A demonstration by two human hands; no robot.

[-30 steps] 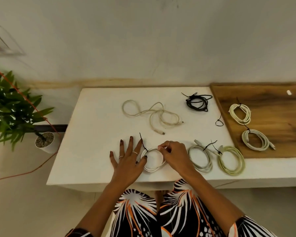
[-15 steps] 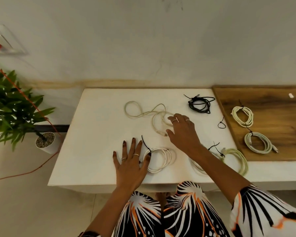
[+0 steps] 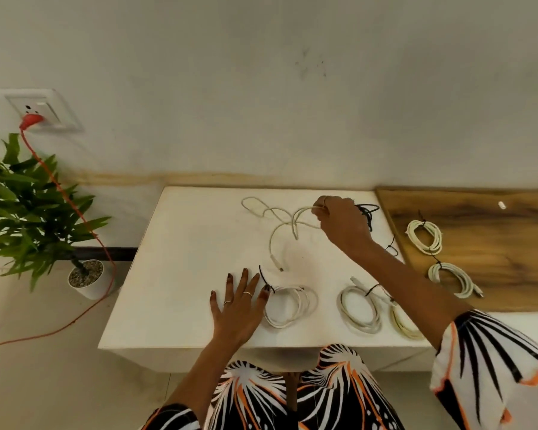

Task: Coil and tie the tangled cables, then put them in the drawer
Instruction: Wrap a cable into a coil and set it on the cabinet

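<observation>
- Head view, against the picture half a second ago: the right hand (image 3: 343, 225) has gone from hovering over the loose cream cable (image 3: 288, 226) to pinching a bend of it near the far edge of the white table (image 3: 180, 274), so that bend now arches up off the surface while its plug end trails toward the near side.
- The left hand (image 3: 238, 308) has stayed flat on the table, fingers spread, its thumb tip touching the white coil (image 3: 291, 304) and the black tie (image 3: 266, 279) sticking up from it.
- The right forearm crosses over the yellowish coil (image 3: 402, 321), hiding much of it; the grey coil (image 3: 359, 308) just left of it shows whole.
- The black cable bundle (image 3: 368, 212) is mostly hidden behind the right hand.
- Two tied coils (image 3: 424, 237) (image 3: 451, 279) lie on the wooden board (image 3: 494, 243) at the right, well apart from the hands.
- Which right fingers close on the cable is hard to make out; the fingers curl round it.
- No drawer can be made out.
</observation>
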